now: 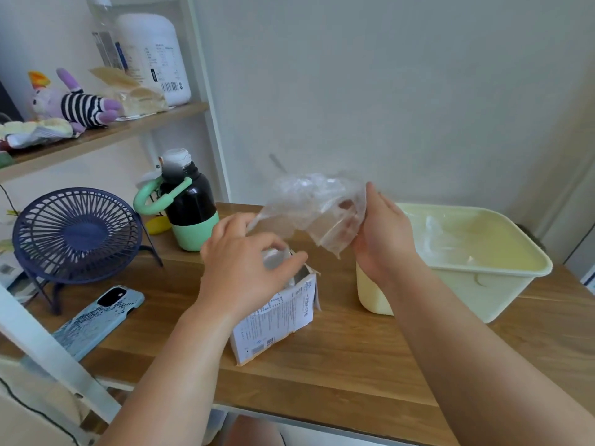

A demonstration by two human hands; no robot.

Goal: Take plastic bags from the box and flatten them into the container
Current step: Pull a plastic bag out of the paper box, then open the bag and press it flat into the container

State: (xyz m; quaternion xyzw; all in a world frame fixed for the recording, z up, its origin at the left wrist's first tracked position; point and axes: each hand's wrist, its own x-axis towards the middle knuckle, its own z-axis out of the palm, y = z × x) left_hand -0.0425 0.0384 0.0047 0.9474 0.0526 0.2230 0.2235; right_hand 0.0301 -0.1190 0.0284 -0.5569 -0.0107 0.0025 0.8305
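Bag of crinkled clear plastic (315,210), pinched by the right hand (383,235) above the white printed cardboard box (277,317) gripped by the left hand (246,255), should be carried to 3 o'clock and pressed flat inside the pale yellow plastic container (502,278).

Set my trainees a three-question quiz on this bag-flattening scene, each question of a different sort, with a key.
1. True or false: the cream container holds nothing yet.
2. What lies on the table to the left of the box? A) a phone B) scissors C) a mug
3. Fill in: the right hand holds up a clear ____.

Key
1. False: flattened bags already lie in it.
2. A
3. plastic bag
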